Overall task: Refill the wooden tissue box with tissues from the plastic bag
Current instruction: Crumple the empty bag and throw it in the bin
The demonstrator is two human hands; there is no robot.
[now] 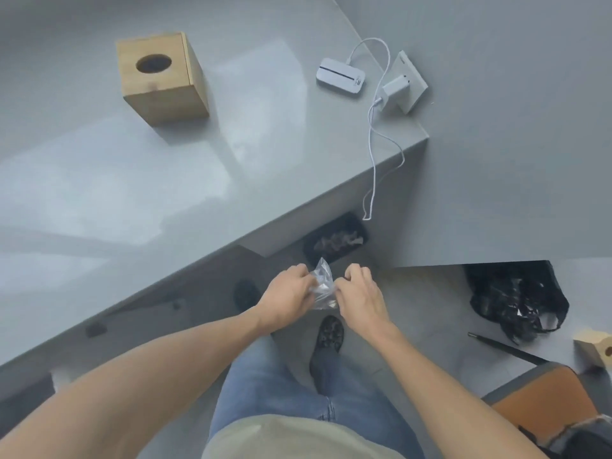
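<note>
Below table edge, seemingly crumpled plastic bag between hands.

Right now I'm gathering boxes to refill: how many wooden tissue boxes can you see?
2. One wooden tissue box stands on the grey table, far left; a second wooden box sits at the right edge, partly cut off.

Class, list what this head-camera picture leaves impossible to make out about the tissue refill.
1. Head view: the plastic bag is largely covered by the left hand and right hand, and blurred; its contents are unreadable.
2. Head view: inside the wooden tissue box, the round hole shows only darkness.
</note>
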